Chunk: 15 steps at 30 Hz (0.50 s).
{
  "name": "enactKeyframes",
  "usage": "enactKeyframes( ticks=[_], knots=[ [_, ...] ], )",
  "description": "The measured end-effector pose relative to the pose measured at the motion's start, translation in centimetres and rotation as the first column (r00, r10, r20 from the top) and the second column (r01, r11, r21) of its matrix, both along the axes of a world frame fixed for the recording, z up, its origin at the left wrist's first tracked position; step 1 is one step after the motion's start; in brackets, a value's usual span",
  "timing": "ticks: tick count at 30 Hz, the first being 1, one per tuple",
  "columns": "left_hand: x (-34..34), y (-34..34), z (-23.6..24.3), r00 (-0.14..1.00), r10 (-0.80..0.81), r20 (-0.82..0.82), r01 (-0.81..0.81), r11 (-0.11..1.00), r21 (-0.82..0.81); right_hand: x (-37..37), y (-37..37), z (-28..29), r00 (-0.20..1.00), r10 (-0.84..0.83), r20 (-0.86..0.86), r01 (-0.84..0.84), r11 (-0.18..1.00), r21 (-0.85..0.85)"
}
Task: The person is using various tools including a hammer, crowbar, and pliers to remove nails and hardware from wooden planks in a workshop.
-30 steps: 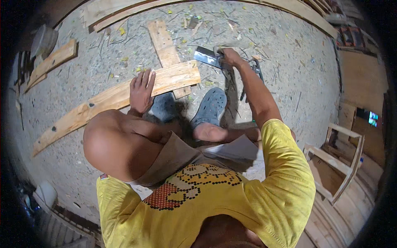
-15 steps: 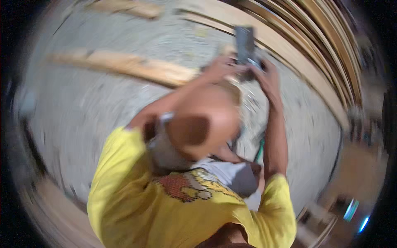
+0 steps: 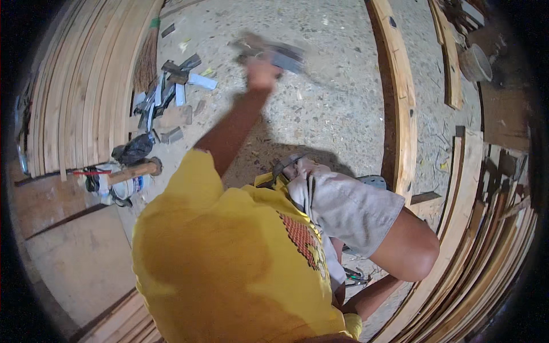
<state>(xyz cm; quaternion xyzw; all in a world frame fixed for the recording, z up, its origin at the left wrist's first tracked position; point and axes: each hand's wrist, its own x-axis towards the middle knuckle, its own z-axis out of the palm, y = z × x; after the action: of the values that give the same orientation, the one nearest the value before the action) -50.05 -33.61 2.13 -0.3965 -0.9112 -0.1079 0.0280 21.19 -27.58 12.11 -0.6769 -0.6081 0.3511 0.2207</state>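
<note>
Reached out over the floor (image 3: pixel 331 108), right of the dark scraps (image 3: pixel 176 71), with a blurred dark tool (image 3: pixel 287 57) seemingly clamped in the left hand's (image 3: pixel 263 74) grip, apparently calling for steady control, showing no right hand.

Plank stack (image 3: pixel 86 86): upper left, with broom (image 3: pixel 147 66) along its right edge. Long board (image 3: pixel 405 97): on floor (image 3: pixel 337 114), right of centre. Hand tool (image 3: pixel 286 58): in left hand (image 3: pixel 263 75), between stack and long board. Tub (image 3: pixel 476 63): far right, beside shorter board (image 3: pixel 453 77).

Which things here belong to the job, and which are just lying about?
Job, seemingly:
- dark tool, blurred
- left hand, at the tool

Lying about, apparently:
- scraps
- broom
- tub
- planks stacked at left
</note>
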Motion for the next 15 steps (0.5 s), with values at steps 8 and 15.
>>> enactKeyframes(
  ticks=[8, 15],
  knots=[
    [-10.3, -8.0, 1.5, 0.107, -0.354, 0.929, -0.994, -0.066, 0.090, 5.2, -6.0, -4.7, 0.991, -0.043, 0.127, 0.063, 0.985, -0.158],
    [19.7, 9.3, 0.6, 0.179, -0.305, 0.935, -0.003, 0.951, 0.311, 9.1, -21.4, -5.5, 0.853, -0.467, 0.234, 0.481, 0.877, -0.005]
  ],
)
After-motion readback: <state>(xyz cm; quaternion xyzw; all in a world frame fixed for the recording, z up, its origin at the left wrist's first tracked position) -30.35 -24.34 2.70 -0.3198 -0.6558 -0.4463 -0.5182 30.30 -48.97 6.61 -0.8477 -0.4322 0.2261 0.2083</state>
